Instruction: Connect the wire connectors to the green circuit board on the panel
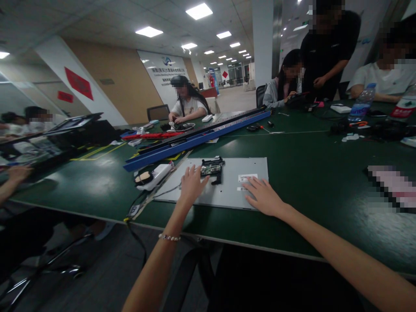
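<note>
A flat grey metal panel [227, 190] lies on the green table [308, 190] in front of me. A small green circuit board with black parts [212, 167] sits on its far edge. My left hand [191, 184] rests flat on the panel, fingers spread, fingertips just left of the board. My right hand [263, 196] lies flat on the panel's right part, fingers stretched toward a white label [247, 177]. Neither hand holds anything. A bead bracelet is on my left wrist.
Long blue and black rails [195, 138] run diagonally behind the panel. A white device with cable [150, 177] lies to the left. Several people sit or stand around the table; a water bottle [361, 104] and tools lie far right. Another person's hand [16, 173] shows at left.
</note>
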Demonstrator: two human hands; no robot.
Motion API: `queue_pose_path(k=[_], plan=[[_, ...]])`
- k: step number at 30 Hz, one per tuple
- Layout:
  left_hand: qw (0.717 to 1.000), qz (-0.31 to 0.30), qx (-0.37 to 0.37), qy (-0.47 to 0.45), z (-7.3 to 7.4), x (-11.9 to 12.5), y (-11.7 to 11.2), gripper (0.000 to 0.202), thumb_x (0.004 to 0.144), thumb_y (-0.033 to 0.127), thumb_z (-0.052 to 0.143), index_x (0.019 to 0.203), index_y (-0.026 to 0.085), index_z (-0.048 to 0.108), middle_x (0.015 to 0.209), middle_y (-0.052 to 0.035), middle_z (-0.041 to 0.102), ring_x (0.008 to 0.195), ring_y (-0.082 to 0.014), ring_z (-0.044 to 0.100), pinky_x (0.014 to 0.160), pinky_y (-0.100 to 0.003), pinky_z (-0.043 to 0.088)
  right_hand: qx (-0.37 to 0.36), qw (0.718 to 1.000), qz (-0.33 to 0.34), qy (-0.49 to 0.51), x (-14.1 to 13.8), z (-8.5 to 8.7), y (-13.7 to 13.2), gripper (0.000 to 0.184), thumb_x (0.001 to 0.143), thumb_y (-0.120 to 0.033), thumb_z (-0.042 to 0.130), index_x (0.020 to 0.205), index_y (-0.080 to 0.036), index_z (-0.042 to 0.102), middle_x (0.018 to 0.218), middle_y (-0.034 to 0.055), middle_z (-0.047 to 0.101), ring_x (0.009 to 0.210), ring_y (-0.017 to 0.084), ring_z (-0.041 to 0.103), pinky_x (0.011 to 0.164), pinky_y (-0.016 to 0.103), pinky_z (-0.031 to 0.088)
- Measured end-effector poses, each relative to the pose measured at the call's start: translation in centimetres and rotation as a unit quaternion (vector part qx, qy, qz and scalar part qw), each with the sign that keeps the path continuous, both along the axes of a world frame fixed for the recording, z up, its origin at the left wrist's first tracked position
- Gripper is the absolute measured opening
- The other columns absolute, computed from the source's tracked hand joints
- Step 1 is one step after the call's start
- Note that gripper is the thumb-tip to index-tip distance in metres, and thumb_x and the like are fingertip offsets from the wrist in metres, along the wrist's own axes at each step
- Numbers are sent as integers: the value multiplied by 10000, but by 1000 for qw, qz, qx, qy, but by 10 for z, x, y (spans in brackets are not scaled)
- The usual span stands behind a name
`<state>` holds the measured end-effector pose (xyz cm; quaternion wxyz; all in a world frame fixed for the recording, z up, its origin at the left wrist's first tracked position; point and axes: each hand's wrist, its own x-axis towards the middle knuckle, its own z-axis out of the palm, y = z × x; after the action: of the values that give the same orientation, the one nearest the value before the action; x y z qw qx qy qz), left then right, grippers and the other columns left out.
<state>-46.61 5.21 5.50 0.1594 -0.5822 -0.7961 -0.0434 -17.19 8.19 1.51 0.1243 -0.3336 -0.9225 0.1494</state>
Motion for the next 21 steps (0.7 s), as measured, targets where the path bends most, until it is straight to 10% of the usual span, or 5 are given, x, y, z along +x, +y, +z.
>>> queue_pose_path(k=[12, 21], plan=[[995, 68, -69, 25, 25, -50, 16, 403, 910, 204, 328, 1075, 160, 693, 1009, -166, 701, 953, -309, 649, 808, -381, 467, -4, 1000, -4, 7, -2, 1, -1, 558, 976, -478, 292, 1457, -210, 382, 1562, 90, 266, 1436, 292, 202, 1144, 532, 173], [1000, -23, -1, 8, 43, -28, 111, 426, 916, 124, 325, 1223, 132, 621, 1161, -187, 654, 1078, -284, 610, 884, -369, 445, -15, 1000, -6, 5, -5, 2, 0, 566, 976, -491, 288, 1457, -208, 383, 1563, 97, 261, 1439, 290, 193, 1150, 526, 153]])
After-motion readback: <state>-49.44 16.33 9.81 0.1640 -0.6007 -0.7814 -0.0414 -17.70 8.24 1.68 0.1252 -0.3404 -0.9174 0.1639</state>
